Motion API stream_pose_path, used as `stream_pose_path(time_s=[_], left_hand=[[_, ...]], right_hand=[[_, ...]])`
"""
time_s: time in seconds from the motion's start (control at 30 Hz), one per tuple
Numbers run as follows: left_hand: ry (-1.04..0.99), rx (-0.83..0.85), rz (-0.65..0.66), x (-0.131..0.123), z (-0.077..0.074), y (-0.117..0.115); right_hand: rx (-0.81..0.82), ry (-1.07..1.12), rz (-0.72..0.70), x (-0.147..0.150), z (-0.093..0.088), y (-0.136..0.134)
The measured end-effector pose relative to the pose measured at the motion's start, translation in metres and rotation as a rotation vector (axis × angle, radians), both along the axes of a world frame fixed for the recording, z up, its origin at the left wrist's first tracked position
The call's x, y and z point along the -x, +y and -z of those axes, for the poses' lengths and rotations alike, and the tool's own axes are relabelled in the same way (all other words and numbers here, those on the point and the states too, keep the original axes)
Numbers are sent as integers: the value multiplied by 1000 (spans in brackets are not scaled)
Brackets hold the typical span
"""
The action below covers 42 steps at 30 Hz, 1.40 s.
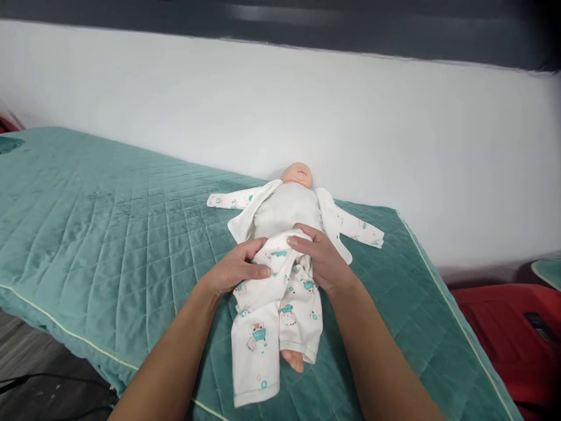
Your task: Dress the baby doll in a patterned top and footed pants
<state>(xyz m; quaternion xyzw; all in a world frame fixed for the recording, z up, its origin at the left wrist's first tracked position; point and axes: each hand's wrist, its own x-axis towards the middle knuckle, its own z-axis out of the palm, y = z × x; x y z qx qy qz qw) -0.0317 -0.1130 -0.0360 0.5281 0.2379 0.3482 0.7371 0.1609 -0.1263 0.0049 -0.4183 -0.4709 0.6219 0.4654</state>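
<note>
A baby doll (297, 174) lies on its back on a teal quilted cover (109, 222), head toward the wall. Its white printed jacket (337, 225) lies spread open on both sides, baring the grey cloth torso (287, 207). White printed trousers (272, 316) cover the legs; one bare foot (293, 359) pokes out of the right leg, and the left leg of the trousers lies flat. My left hand (236, 269) is closed on the waistband at the doll's left hip. My right hand (322, 257) grips the waistband on the other side.
The teal cover tops a padded table that runs left, with a pale piping edge (65, 330) at the front. A white wall (394, 146) stands close behind. A red object (504, 333) sits low at the right, and dark floor (35, 386) shows at lower left.
</note>
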Motion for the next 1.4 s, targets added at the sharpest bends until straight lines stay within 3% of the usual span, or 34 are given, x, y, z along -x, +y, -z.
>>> stream_pose_path(time_s=[0.07,0.13,0.23,0.33,0.43,0.67,0.87,1.1,1.27,1.4], left_hand=[[-2,33,-9,-1,1,0],[-61,80,-134,-4,3,-1],[-172,137,-384,-9,6,-1],[-208,155,-479,-12,7,-1],[-203,128,-456,-12,10,-2],[-69,-56,-152,-8,10,-4],[-132,68,-278,-11,8,-4],[-233,88,-422,-13,4,-7],[-163,141,-493,-22,-21,-26],[-173,257,-468,-28,-42,-54]], right_hand=[[5,40,3,0,-1,-1],[5,-30,-43,2,-3,-3],[-75,-260,-201,7,-9,-7],[-152,-415,-377,11,-15,-9],[-102,-397,-377,10,-14,-8],[62,-38,-50,5,1,0],[-12,-72,-51,12,2,-6],[-190,-381,-442,7,-12,-9],[-204,-345,-297,4,-10,-12],[-259,-293,-190,4,-6,-13]])
